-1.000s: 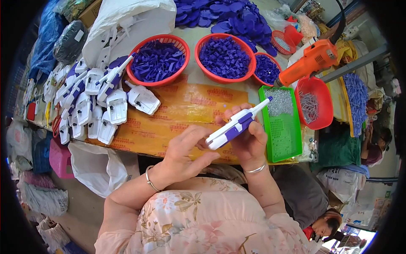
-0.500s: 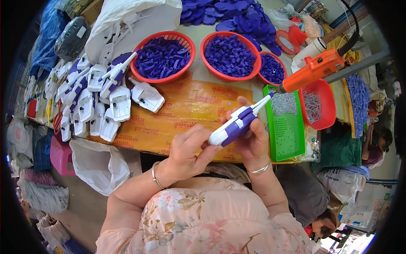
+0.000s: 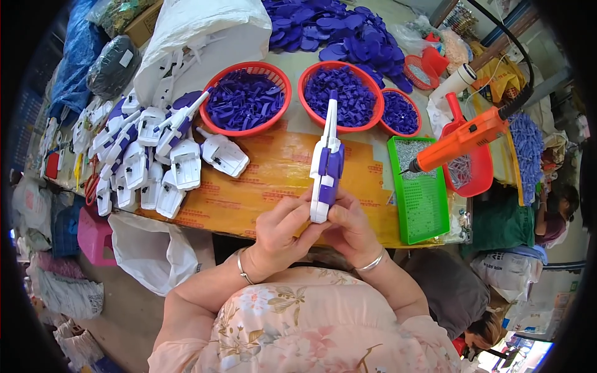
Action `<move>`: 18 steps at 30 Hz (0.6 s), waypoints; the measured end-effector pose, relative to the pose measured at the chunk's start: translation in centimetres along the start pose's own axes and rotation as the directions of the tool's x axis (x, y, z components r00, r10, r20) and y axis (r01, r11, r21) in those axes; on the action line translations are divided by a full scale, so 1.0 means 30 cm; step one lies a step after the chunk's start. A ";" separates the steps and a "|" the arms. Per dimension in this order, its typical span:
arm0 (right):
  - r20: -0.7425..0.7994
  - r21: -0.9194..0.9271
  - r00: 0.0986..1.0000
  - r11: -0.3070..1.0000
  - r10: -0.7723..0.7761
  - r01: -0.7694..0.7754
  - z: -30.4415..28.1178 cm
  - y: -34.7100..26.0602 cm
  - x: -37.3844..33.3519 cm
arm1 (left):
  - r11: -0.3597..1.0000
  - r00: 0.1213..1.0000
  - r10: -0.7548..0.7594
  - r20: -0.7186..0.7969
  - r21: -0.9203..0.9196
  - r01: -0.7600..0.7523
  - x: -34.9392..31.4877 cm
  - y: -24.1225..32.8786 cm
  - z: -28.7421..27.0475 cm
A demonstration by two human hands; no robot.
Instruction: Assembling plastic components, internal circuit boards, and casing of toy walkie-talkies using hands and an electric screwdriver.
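A white and purple plastic piece (image 3: 326, 168) with a long tapered purple-tipped end stands in front of me, tip pointing away. My left hand (image 3: 285, 238) pinches its near white end from the left. From the right, my right hand (image 3: 352, 231) grips the same end, its fingers partly hidden behind the piece. On the table's left side lies a pile of similar white and purple pieces (image 3: 149, 127), some showing open hollow white shells. One white shell (image 3: 224, 154) lies a little apart from the pile.
Red baskets of purple parts (image 3: 245, 102) (image 3: 342, 93) stand behind the piece. A green tray (image 3: 424, 214) holds small screws at the right. An orange electric screwdriver (image 3: 460, 145) hangs over it, beside a red scoop (image 3: 482, 165). A white sack (image 3: 205, 37) lies behind the pile.
Both hands have drawn together and turned the piece from slanting right to nearly straight ahead. My right hand has shifted down to its near end. The electric screwdriver has swung slightly.
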State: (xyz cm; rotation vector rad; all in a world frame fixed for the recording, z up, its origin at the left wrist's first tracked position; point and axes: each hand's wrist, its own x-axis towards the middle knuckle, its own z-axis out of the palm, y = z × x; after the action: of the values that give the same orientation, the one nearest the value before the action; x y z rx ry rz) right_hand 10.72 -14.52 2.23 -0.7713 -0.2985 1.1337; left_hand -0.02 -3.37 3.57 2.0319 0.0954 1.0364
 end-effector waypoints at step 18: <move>-0.066 -0.218 0.982 0.963 -0.177 0.159 -0.009 0.015 -0.005 | 0.983 0.983 -0.180 0.032 0.029 0.179 0.047 -0.002 -0.017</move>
State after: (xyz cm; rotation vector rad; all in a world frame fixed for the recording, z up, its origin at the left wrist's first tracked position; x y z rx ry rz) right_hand 10.50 -14.68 1.76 -0.9615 -0.4098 0.9150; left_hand 0.56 -2.42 4.58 2.0219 0.2706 0.8911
